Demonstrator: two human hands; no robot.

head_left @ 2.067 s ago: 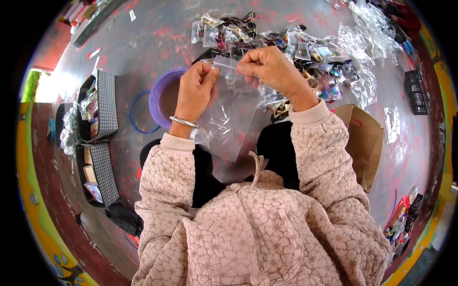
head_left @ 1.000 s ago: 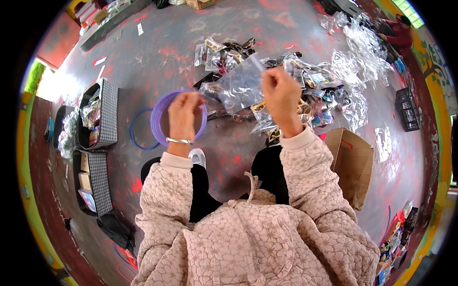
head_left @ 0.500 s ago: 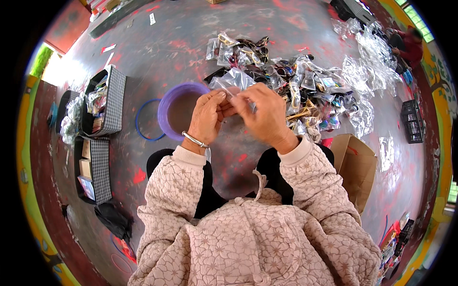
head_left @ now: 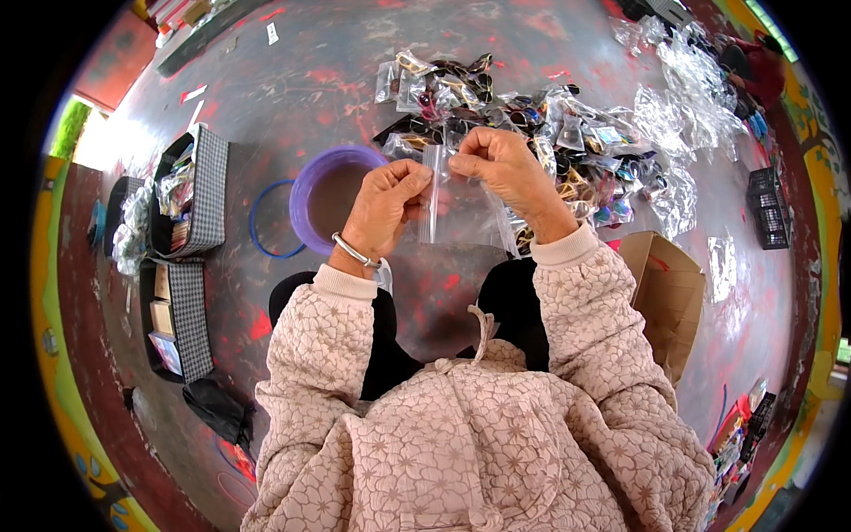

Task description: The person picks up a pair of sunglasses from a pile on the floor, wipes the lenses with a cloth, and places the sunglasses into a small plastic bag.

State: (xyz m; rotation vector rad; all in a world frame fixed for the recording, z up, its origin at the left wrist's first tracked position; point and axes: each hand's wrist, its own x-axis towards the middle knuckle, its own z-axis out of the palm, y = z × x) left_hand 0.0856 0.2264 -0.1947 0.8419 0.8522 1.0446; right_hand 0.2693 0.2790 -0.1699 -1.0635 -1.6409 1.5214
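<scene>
Clear bag: two-handed hold.
Left hand, right hand: fingers clamped on bag; purple basin at its 9 o'clock.

It looks like an informal packing space: a red-blotched hard floor with heaped bagged sunglasses, checked storage bins, an open cardboard box, brightly painted walls.

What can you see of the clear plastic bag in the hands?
The clear plastic bag looks thin, glossy and flat, with a whitish strip along its left edge. The left hand pinches it at that strip, the right hand near its top. It is held above the floor, which shows through it, to the right of the purple tub. No contents show; whether its mouth is open, I cannot tell.
</scene>
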